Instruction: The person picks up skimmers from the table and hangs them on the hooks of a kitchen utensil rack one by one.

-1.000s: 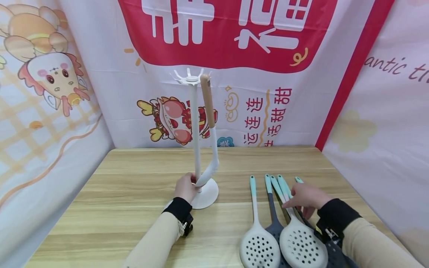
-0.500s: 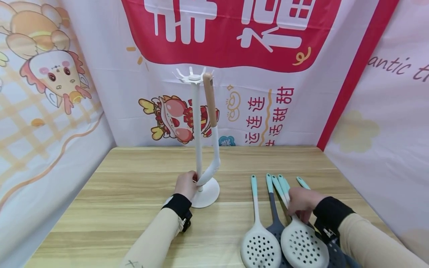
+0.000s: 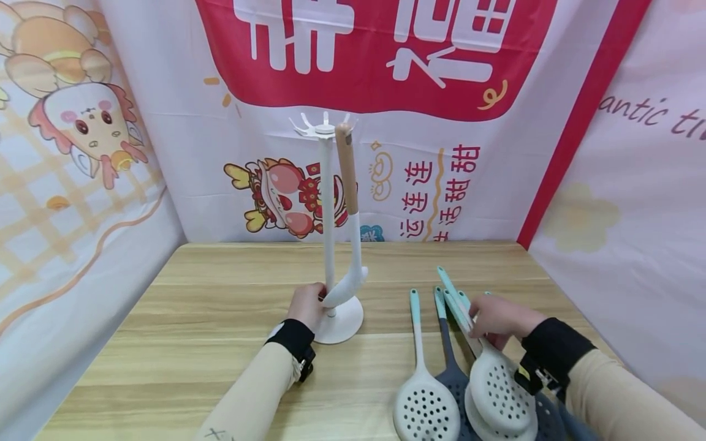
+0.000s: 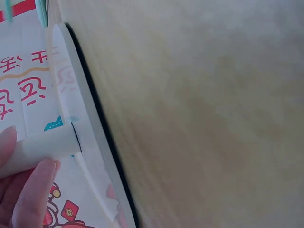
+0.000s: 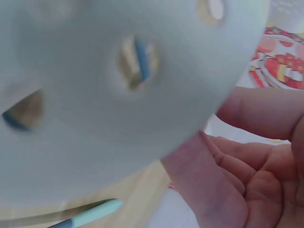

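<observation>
My left hand (image 3: 306, 307) grips the white pole (image 3: 328, 214) of a utensil stand just above its round base (image 3: 346, 327); in the left wrist view, fingers and thumb wrap the pole (image 4: 52, 145). From the stand's hooked top hangs a white utensil with a wooden handle (image 3: 347, 177), its curved head beside my left hand. On the right, my right hand (image 3: 506, 318) pinches a white skimmer (image 3: 502, 392) by its neck, mint handle tip tilted up. Its perforated head (image 5: 85, 156) fills much of the right wrist view and overlaps another white skimmer (image 3: 475, 422).
Left of the held one lies a white skimmer (image 3: 427, 404), beside a dark grey one (image 3: 452, 361). More dark utensils (image 3: 548, 416) lie partly under my right wrist. Printed cloth (image 3: 441, 184) closes off the wooden table's (image 3: 193, 343) back and sides.
My right hand has taken hold of the top white skimmer and raised it off the pile, its handle shifting up and left. The left hand stays on the pole; the stand has tilted slightly rightward.
</observation>
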A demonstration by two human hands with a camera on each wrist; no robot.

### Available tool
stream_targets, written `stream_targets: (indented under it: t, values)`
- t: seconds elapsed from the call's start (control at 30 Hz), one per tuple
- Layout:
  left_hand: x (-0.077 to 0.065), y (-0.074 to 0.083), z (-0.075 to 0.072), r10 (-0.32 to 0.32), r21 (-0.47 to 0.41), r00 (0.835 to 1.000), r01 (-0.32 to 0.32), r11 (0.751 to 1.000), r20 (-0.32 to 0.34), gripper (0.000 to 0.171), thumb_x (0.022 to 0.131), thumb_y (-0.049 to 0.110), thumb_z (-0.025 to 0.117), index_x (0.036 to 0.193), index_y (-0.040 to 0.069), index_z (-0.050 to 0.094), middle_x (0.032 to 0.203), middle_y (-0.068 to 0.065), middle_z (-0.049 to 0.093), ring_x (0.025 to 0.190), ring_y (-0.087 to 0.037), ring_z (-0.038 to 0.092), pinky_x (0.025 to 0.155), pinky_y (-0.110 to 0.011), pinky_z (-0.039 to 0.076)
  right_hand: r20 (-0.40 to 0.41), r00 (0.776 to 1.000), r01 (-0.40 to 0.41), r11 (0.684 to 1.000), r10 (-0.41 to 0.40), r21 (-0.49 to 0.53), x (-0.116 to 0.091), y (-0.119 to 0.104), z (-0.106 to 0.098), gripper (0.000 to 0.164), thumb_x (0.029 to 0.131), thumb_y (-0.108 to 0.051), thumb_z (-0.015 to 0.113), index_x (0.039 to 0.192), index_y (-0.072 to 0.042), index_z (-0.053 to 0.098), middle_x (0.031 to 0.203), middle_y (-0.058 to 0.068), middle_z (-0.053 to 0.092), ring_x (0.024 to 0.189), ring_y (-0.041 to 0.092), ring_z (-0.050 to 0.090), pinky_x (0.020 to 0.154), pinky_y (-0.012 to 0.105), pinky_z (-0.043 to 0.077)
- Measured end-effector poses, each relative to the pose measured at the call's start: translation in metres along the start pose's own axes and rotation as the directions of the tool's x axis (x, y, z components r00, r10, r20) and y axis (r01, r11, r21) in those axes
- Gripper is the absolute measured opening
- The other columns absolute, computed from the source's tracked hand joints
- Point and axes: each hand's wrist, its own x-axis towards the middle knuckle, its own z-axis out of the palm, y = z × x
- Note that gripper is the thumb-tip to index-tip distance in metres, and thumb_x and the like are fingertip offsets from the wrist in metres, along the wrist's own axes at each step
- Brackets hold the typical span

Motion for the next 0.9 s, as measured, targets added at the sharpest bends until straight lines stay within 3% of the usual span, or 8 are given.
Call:
stream_targets:
  t: [0.13,0.23,0.4,0.63,0.9]
  values:
    - [0.001,-0.001,0.0,0.025,-0.002,1.0,-0.025,1.0,0.017,0.014,0.075,-0.005,0.077,0.087,0.0,0.071,0.085,-0.013,0.075,0.084,-0.029,0.071,0.079,-0.042,0.057,-0.068,0.995,0.074,0.996,-0.071,0.051,-0.008,-0.015,-0.006,0.05,0.092,-0.009,0.067,0.133,0.01,0.045,0.097,0.018,0.062,0.072,0.022,0.064,0.064,0.036,0.06]
    - [0.003,-0.002,0.0,0.046,0.003,0.999,-0.046,0.999,0.027,0.013,0.075,-0.004,0.077,0.086,0.0,0.071,0.084,-0.012,0.075,0.081,-0.026,0.07,0.077,-0.04,0.057,-0.139,0.978,0.17,0.982,-0.157,0.087,-0.015,-0.027,-0.008,0.05,0.092,-0.009,0.067,0.133,0.009,0.044,0.094,0.018,0.063,0.069,0.02,0.064,0.062,0.036,0.06]
    - [0.005,-0.004,0.001,0.044,-0.003,0.998,-0.044,0.999,0.049,0.011,0.076,-0.001,0.076,0.084,0.003,0.071,0.078,-0.008,0.072,0.071,-0.018,0.061,0.069,-0.034,0.051,-0.276,0.923,0.299,0.951,-0.268,0.075,-0.026,-0.048,-0.01,0.049,0.093,-0.01,0.066,0.135,0.007,0.045,0.092,0.017,0.066,0.069,0.018,0.063,0.061,0.034,0.059]
    - [0.005,-0.006,-0.001,0.043,-0.019,0.996,-0.042,0.999,0.079,0.011,0.078,0.0,0.077,0.086,0.004,0.071,0.081,-0.006,0.072,0.073,-0.018,0.06,0.073,-0.037,0.052,-0.408,0.853,0.37,0.929,-0.326,0.031,-0.041,-0.071,-0.005,0.052,0.094,-0.015,0.068,0.138,-0.001,0.046,0.096,0.014,0.067,0.074,0.018,0.062,0.067,0.035,0.058]
    - [0.005,-0.005,0.001,0.071,-0.009,0.993,-0.07,0.997,0.092,0.012,0.079,-0.003,0.076,0.087,0.004,0.072,0.083,-0.007,0.073,0.077,-0.019,0.064,0.078,-0.041,0.054,-0.524,0.729,0.516,0.856,-0.44,-0.001,-0.048,-0.081,0.003,0.049,0.093,-0.013,0.068,0.137,-0.005,0.048,0.094,0.012,0.07,0.074,0.017,0.066,0.071,0.042,0.059]
